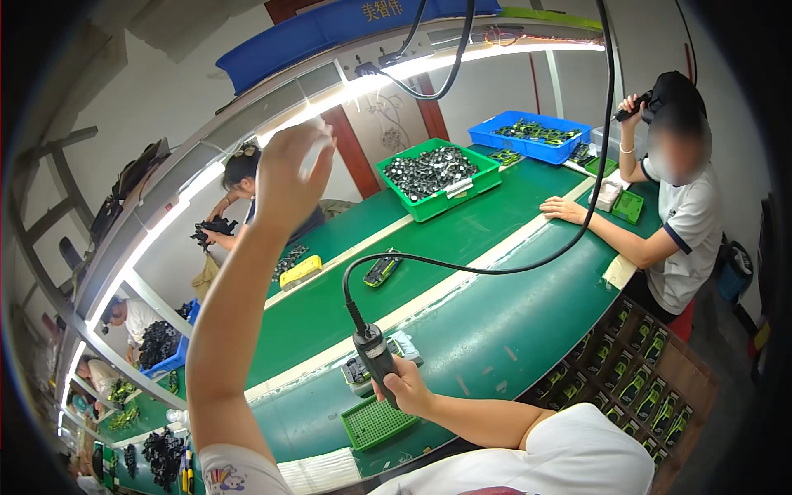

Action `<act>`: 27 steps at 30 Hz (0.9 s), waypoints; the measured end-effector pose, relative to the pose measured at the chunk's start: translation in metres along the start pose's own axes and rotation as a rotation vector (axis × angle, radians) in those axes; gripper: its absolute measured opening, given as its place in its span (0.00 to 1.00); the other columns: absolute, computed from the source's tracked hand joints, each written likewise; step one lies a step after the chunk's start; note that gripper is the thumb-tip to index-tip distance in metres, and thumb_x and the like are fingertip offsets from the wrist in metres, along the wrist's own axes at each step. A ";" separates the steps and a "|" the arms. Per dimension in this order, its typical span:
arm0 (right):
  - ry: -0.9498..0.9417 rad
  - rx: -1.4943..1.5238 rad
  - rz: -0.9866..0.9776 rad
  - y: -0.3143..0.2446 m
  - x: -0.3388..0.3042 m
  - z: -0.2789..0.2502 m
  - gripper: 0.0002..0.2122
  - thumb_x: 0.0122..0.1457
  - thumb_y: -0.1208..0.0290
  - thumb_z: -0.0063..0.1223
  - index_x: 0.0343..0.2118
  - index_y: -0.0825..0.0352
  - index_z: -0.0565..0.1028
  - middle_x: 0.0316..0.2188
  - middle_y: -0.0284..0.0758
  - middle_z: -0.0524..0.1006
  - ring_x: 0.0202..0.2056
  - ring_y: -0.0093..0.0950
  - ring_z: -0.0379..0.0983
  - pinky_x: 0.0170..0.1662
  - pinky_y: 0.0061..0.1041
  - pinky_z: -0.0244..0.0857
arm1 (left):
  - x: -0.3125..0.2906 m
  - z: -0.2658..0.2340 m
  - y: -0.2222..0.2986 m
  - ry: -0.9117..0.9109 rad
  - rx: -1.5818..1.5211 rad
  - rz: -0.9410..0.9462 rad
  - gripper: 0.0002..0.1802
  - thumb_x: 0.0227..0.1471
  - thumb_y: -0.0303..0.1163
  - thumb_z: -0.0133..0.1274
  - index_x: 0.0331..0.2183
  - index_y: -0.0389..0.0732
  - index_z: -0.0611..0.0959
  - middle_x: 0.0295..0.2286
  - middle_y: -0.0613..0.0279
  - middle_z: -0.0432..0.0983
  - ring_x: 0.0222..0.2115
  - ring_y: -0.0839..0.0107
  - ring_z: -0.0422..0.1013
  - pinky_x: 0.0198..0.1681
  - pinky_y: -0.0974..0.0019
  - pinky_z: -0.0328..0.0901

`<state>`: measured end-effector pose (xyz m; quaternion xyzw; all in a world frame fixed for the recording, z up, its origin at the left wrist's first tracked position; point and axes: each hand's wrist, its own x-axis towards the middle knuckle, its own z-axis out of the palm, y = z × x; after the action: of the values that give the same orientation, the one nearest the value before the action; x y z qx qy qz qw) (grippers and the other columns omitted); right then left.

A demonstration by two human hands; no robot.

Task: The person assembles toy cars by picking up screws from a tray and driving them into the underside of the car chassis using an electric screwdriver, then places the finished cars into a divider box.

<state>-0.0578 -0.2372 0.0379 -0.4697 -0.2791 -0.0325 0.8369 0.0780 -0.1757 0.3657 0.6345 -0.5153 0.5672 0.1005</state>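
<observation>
My left hand (290, 175) is raised high in front of the strip light, and its fingers are smeared by motion and glare. My right hand (407, 390) is wrapped around a black corded electric screwdriver (375, 355), held upright above the near bench with its cable leaving the top. Behind the tool lies a grey-and-black part (355, 373), beside a pale blue-white piece (405, 346); both are partly covered by the screwdriver and hand. Just below them sits a shallow green perforated basket (375, 423). The tool's lower end is hidden by my hand.
A black cable (487, 271) loops across the green belt (483, 223). On the belt lies a black-and-green device (383, 269). A green crate (421, 210) of small parts and a blue crate (528, 147) stand farther back. A co-worker (689, 198) sits at right.
</observation>
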 end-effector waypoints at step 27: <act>0.154 0.017 0.013 -0.010 0.005 0.000 0.28 0.55 0.39 0.52 0.33 0.68 0.72 0.18 0.28 0.72 0.19 0.16 0.70 0.22 0.17 0.64 | 0.083 0.109 -0.070 0.038 0.446 -0.013 0.11 0.39 0.36 0.67 0.29 0.46 0.86 0.34 0.65 0.73 0.38 0.64 0.69 0.41 0.60 0.65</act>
<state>-0.0570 -0.2414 0.0479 -0.4607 -0.2112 -0.0608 0.8599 0.1847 -0.2669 0.4298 0.6336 -0.3709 0.6783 -0.0291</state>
